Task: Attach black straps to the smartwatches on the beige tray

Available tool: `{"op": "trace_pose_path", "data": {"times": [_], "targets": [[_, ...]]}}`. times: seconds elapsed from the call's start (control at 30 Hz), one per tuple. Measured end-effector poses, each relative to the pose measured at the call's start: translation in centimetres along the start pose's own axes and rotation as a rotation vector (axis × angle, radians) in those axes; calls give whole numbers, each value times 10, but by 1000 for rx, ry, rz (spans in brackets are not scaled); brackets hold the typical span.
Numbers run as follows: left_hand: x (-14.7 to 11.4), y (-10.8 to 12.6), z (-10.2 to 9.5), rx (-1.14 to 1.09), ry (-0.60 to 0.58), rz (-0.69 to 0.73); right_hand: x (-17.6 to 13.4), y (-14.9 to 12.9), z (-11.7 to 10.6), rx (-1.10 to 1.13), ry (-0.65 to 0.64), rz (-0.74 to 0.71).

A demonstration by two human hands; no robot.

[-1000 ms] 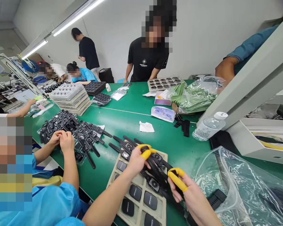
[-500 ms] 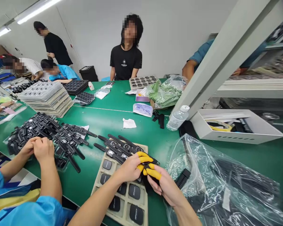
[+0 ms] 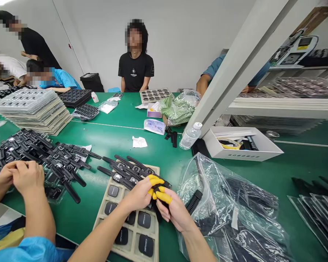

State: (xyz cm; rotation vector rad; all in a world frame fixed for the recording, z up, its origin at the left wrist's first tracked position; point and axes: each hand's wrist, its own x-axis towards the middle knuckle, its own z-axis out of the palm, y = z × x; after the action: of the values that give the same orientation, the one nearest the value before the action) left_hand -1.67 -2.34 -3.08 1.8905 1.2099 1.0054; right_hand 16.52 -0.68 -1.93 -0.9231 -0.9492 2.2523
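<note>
While both hands, left hand (image 3: 138, 194) and right hand (image 3: 175, 211), close yellow-capped fingers (image 3: 164, 197) around one black watch (image 3: 160, 189), the compartment tray (image 3: 131, 225) lies directly beneath, within reach on the counter (image 3: 120, 136).

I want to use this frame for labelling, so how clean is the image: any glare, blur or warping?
Head view: even overhead light, soft shadows; glare streaks on the plastic bag; wide-angle bending of the grey post; both hands look sharp; faces pixelated.

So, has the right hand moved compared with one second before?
Yes. The right hand came in toward the left hand; both now meet over the tray, yellow-capped fingers touching.
</note>
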Motion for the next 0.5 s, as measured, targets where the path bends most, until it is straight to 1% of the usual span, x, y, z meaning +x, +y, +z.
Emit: {"op": "trace_pose_path", "data": {"times": [0.03,0.1,0.33,0.4,0.5], "targets": [[0,0,0,9,-29,12,0,1,1,0,-10,4],[-1,-1,0,26,-43,15,2,4,1,33,-3,-13],[-1,0,3,30,57,18,9,4,-4,203,81,-111],[-1,1,3,26,45,16,8,2,-6,204,66,-116],[-2,-1,3,16,7,19,6,3,-2,148,-1,-93]]}}
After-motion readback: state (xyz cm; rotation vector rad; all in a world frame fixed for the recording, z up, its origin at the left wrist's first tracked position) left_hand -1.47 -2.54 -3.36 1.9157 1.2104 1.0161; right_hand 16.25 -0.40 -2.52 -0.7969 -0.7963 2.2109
